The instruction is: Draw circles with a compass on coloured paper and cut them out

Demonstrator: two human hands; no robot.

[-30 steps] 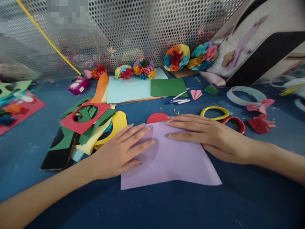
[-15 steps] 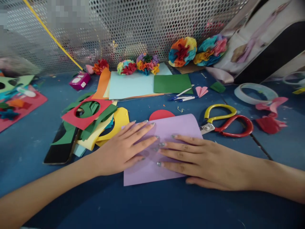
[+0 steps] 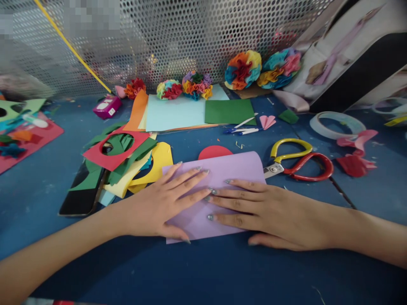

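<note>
A sheet of purple paper (image 3: 232,167) lies in front of me on the blue table, its right end curving up as if folded over. My left hand (image 3: 162,203) rests flat on its left part, fingers spread and thumb stretched toward the near edge. On the right part lies my right hand (image 3: 267,216), palm down with fingers extended. The fingertips of both hands meet near the middle of the sheet. Behind the far edge a red paper circle (image 3: 215,151) is partly covered. Scissors (image 3: 302,159) with one yellow and one red handle lie at the right, blade tips hidden by the paper.
Left are paper offcuts (image 3: 119,152) over a black phone (image 3: 82,201). Behind lie light blue sheets (image 3: 174,114), a green sheet (image 3: 229,111), a compass-like blue-and-white tool (image 3: 241,129) and paper flowers (image 3: 243,70) by a perforated metal screen (image 3: 178,38). A tape roll (image 3: 337,124) sits right.
My left thumb has swung outward, down to the paper's near edge, and the left fingers have shifted slightly. My right hand stays nearly in place on the sheet. The view has moved a little.
</note>
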